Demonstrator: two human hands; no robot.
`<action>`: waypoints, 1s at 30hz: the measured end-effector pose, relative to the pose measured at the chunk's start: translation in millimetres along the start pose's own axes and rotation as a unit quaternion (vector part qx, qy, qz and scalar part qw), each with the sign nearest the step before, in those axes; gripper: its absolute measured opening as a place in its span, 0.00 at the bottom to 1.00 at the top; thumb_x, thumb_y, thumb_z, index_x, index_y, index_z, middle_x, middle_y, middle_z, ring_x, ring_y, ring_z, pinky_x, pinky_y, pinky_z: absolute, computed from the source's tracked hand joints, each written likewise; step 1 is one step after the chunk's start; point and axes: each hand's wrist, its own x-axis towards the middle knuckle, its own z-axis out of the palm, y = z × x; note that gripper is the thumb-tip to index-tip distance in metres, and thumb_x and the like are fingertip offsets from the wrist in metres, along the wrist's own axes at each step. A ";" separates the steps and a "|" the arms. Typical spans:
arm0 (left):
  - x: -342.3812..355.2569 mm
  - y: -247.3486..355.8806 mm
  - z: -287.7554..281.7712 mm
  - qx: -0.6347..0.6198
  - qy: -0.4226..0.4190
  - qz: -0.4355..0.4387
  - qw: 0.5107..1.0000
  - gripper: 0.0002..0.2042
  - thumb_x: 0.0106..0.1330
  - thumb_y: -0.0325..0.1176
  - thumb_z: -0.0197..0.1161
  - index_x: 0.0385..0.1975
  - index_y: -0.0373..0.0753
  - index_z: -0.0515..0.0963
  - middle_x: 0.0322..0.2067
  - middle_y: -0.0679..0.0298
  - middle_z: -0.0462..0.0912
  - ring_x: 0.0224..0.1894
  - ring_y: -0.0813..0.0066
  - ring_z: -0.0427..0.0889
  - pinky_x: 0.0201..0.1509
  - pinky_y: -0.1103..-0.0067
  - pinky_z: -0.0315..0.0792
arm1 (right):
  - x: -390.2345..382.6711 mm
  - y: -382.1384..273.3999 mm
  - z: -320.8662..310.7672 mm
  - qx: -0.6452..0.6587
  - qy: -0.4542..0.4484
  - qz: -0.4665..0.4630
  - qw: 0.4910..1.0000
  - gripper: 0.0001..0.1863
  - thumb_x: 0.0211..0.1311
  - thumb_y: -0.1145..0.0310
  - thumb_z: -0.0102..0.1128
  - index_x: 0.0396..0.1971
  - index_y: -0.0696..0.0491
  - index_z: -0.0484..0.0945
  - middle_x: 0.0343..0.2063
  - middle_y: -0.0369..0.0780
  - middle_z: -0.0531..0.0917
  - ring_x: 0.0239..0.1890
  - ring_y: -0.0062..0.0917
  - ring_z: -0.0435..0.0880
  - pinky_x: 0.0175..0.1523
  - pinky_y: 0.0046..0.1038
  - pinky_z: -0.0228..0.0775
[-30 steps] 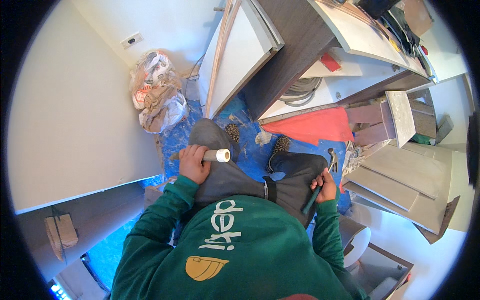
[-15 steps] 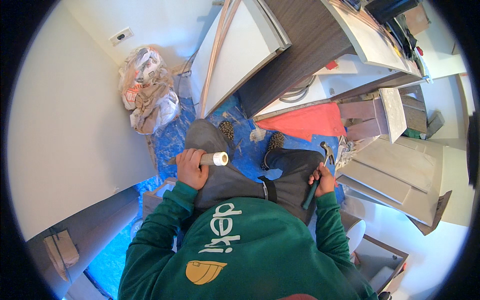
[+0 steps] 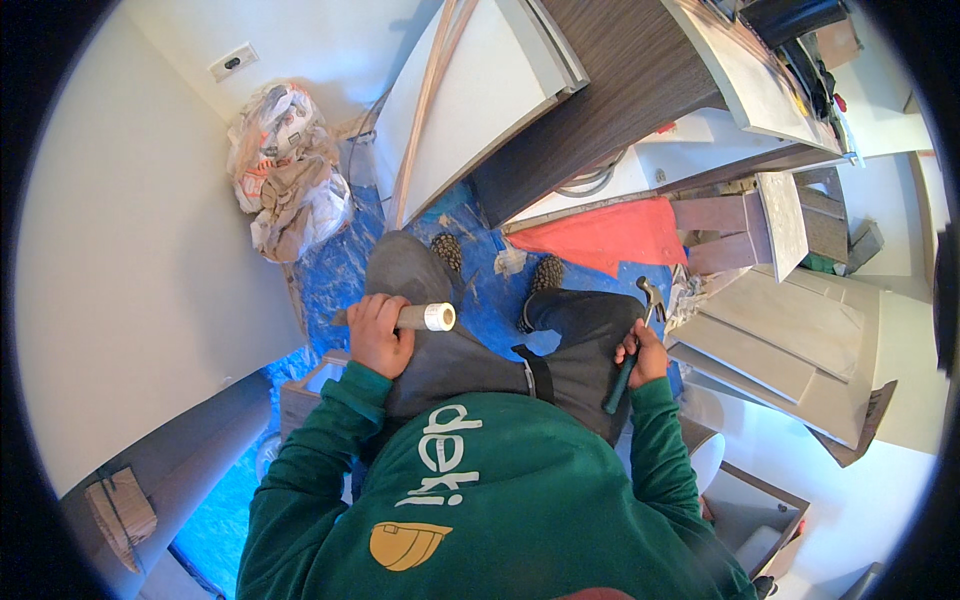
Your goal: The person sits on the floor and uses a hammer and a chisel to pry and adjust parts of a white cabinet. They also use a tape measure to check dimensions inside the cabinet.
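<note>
- Head view, center-left: your left hand (image 3: pixel 380 335) is wrapped around a grey-brown cylindrical rod (image 3: pixel 412 318), its pale ringed end pointing right, above your left thigh; its exact kind is hard to tell.
- Head view, right of center: your right hand (image 3: pixel 643 353) grips a claw hammer (image 3: pixel 620 386) by its dark green handle, metal head up, beside your right knee.
- Upper left: plastic bag (image 3: pixel 285 165) of scraps, under a wall socket (image 3: pixel 233 62).
- Upper middle: thin wooden strips (image 3: pixel 424 110) leaning on a white panel (image 3: pixel 480 100), next to a dark wood-grain cabinet (image 3: pixel 590 105).
- Center, right of your shoes (image 3: pixel 546 274): red cloth (image 3: pixel 615 235), partly over blue floor sheeting (image 3: pixel 335 270).
- Right: stacked boards (image 3: pixel 775 335).
</note>
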 end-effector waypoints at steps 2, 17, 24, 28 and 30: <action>1.6 -1.3 -1.6 0.005 0.000 0.013 1.000 0.16 0.47 0.30 0.62 0.39 0.40 0.78 0.35 0.60 0.76 0.42 0.57 0.74 0.48 0.64 0.62 | 0.6 -0.1 1.3 -0.008 0.003 -0.005 1.000 0.15 0.73 0.59 0.49 0.29 0.53 0.68 0.14 0.36 0.66 0.15 0.30 0.72 0.21 0.32 0.67; 76.1 149.7 4.5 -0.017 -0.097 0.295 0.950 0.18 0.46 0.29 0.63 0.41 0.45 0.78 0.35 0.65 0.74 0.45 0.64 0.74 0.50 0.66 0.61 | -54.0 -29.1 46.7 0.140 -0.220 0.062 0.964 0.16 0.71 0.57 0.53 0.35 0.57 0.73 0.08 0.35 0.64 0.14 0.28 0.72 0.17 0.24 0.61; 106.3 189.3 62.9 0.041 -0.125 0.393 0.910 0.10 0.52 0.31 0.60 0.36 0.45 0.77 0.32 0.66 0.74 0.42 0.65 0.72 0.47 0.68 0.62 | -69.9 -30.0 42.2 0.182 -0.280 0.065 0.940 0.35 0.72 0.42 0.43 0.64 0.58 0.64 0.27 0.48 0.81 0.09 0.19 0.69 0.15 0.18 0.61; 107.0 203.1 87.5 0.064 -0.152 0.406 0.899 0.08 0.52 0.31 0.59 0.33 0.44 0.76 0.32 0.65 0.74 0.42 0.65 0.72 0.47 0.67 0.62 | -64.2 -29.2 33.6 0.143 -0.297 0.044 0.943 0.32 0.70 0.51 0.51 0.65 0.58 0.64 0.26 0.47 0.81 0.10 0.18 0.68 0.14 0.17 0.60; 108.1 207.7 92.9 0.062 -0.167 0.406 0.896 0.09 0.52 0.31 0.60 0.34 0.43 0.76 0.33 0.64 0.74 0.44 0.64 0.72 0.48 0.66 0.62 | -60.8 -29.5 29.1 0.131 -0.296 0.040 0.945 0.31 0.67 0.56 0.56 0.64 0.60 0.65 0.25 0.45 0.81 0.10 0.17 0.68 0.15 0.17 0.58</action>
